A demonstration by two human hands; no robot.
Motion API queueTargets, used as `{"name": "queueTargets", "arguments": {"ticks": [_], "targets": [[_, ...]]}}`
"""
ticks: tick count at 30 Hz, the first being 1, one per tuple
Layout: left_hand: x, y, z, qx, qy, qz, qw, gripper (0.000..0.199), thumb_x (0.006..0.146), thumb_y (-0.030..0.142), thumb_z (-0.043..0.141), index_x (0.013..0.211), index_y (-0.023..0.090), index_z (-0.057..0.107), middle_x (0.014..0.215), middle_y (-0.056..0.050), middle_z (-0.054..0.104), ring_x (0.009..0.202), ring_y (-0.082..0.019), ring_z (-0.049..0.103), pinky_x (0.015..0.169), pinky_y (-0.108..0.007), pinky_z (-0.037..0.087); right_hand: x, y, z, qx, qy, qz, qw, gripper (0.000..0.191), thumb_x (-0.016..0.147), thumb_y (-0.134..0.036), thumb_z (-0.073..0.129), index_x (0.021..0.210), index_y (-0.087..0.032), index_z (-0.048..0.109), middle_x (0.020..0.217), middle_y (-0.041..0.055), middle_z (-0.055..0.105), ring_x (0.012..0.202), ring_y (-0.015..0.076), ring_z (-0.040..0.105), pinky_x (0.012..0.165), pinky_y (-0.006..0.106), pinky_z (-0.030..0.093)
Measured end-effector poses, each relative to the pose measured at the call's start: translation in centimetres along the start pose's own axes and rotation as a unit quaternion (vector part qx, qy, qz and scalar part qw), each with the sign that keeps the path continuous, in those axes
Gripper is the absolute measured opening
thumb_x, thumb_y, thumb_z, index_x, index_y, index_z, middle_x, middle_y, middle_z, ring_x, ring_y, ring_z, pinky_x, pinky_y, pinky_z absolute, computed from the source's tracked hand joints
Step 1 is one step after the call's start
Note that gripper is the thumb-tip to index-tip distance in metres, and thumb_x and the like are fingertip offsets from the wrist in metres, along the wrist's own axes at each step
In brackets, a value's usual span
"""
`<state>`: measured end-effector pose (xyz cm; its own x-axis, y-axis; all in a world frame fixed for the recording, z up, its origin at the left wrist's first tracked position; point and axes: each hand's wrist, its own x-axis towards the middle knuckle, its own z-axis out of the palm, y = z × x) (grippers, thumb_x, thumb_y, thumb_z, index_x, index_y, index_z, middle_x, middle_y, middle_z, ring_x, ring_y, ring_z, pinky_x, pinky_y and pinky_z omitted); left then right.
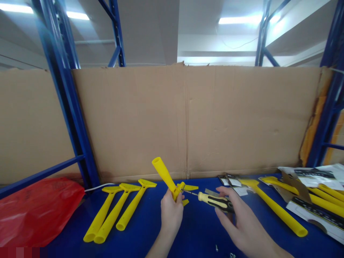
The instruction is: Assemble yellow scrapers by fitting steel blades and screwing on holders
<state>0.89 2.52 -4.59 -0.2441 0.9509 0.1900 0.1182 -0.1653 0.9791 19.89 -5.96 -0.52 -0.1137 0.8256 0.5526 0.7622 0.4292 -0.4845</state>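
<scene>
Here's the left hand (172, 211) with its fingers closed around a yellow tool (164, 173), front and centre, just above the blue table (197, 231). The tool's open tube leans up and to the left, towards the cardboard (139, 118) behind. In comes the screwdriver (215, 201) from the right, its shaft lying nearly level and its tip right at the tool's head! The right hand (242, 218) has that one, thumb below and fingers above, curled loosely about the butt of the grip.

Over on the left, three yellow handles (131, 206) lie slantwise, the two outermost touching at their lower ends, with a red bag (40, 209) beyond them and a white cable (99, 187) running between. Across to the right, a single handle (282, 213) lies beside a heap of packaging (319, 220) with more yellow handles (326, 203) among it. And down at the near edge, a small screw (216, 248) and some metal bits (232, 255), too small to make out.
</scene>
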Motion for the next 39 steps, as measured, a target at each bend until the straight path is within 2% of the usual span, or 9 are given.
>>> {"name": "queueTargets", "arguments": {"ticks": [4,11,16,19,25,30,34,36,39], "targets": [[0.0,0.4,0.0,0.006,-0.002,-0.007,1.000,0.014,0.079,0.010,0.054,0.092,0.011,0.060,0.083,-0.009,0.071,0.075,-0.020,0.069,0.065,-0.030,0.057,-0.1,0.3,0.1,0.028,0.015,-0.005,1.000,0.021,0.089,-0.029,0.042,0.110,-0.025,0.042,0.097,0.0060,0.064,0.070,0.0160,0.064,0.063,0.027,0.052],[-0.4,0.8,0.1,0.019,-0.005,0.011,1.000,0.013,0.080,0.011,0.053,0.092,0.011,0.060,0.080,-0.009,0.071,0.077,-0.021,0.069,0.067,-0.032,0.057,0.3,-0.2,-0.2,0.046,0.006,0.058,0.997,0.021,0.093,-0.040,0.033,0.096,-0.026,0.049,0.060,-0.0028,0.060,0.052,0.0164,0.059,0.051,0.025,0.044],[-0.2,0.3,0.0,0.019,0.000,0.015,1.000,0.011,0.080,0.014,0.055,0.090,0.012,0.060,0.079,-0.008,0.071,0.076,-0.021,0.069,0.065,-0.032,0.057,-0.2,-0.1,0.4,0.068,0.024,0.089,0.993,0.029,0.085,-0.039,0.047,0.112,-0.027,0.042,0.091,0.0024,0.063,0.058,0.0150,0.060,0.049,0.025,0.047],[-0.2,0.4,-0.1,0.004,0.007,0.012,1.000,0.011,0.079,0.014,0.056,0.089,0.012,0.060,0.079,-0.008,0.071,0.075,-0.021,0.069,0.063,-0.031,0.057,-0.1,0.0,0.3,0.092,0.023,0.083,0.992,0.032,0.082,-0.036,0.050,0.112,-0.027,0.041,0.097,0.0041,0.063,0.066,0.0163,0.062,0.052,0.026,0.048],[-0.5,1.0,0.1,-0.006,0.010,0.017,1.000,0.010,0.078,0.012,0.058,0.088,0.012,0.061,0.077,-0.008,0.071,0.074,-0.020,0.070,0.062,-0.029,0.058,0.5,-0.3,0.0,0.128,0.002,0.138,0.982,0.030,0.092,-0.048,0.029,0.100,-0.025,0.046,0.051,-0.0060,0.050,0.038,0.0142,0.048,0.040,0.025,0.038],[-0.6,0.7,0.1,0.017,0.008,0.025,1.000,0.010,0.078,0.013,0.057,0.087,0.012,0.061,0.078,-0.009,0.072,0.075,-0.021,0.070,0.066,-0.031,0.058,0.2,-0.2,0.4,0.144,0.068,0.135,0.978,0.027,0.087,-0.042,0.044,0.109,-0.027,0.043,0.084,-0.0002,0.055,0.049,0.0112,0.051,0.044,0.023,0.043],[-0.5,0.5,0.1,0.009,0.006,0.015,1.000,0.012,0.079,0.013,0.056,0.090,0.011,0.060,0.082,-0.010,0.071,0.076,-0.021,0.070,0.064,-0.030,0.058,0.2,0.0,0.5,0.190,0.060,0.115,0.973,0.036,0.081,-0.034,0.051,0.114,-0.028,0.039,0.096,0.0022,0.054,0.050,0.0097,0.051,0.041,0.022,0.043],[-0.5,0.6,0.0,0.003,0.012,0.011,1.000,0.012,0.079,0.012,0.056,0.090,0.011,0.060,0.082,-0.010,0.071,0.076,-0.021,0.070,0.064,-0.031,0.059,0.3,-0.3,0.4,0.198,0.046,0.135,0.970,0.032,0.082,-0.039,0.050,0.110,-0.026,0.042,0.087,0.0006,0.057,0.044,0.0093,0.051,0.038,0.021,0.042],[-0.5,0.7,0.0,-0.003,0.020,0.016,1.000,0.011,0.079,0.012,0.057,0.089,0.011,0.061,0.080,-0.009,0.072,0.076,-0.021,0.070,0.064,-0.031,0.059,0.5,-1.1,0.2,0.198,0.031,0.212,0.956,0.035,0.087,-0.050,0.038,0.109,-0.024,0.045,0.051,-0.0073,0.052,0.033,0.0121,0.049,0.034,0.021,0.040]]}}
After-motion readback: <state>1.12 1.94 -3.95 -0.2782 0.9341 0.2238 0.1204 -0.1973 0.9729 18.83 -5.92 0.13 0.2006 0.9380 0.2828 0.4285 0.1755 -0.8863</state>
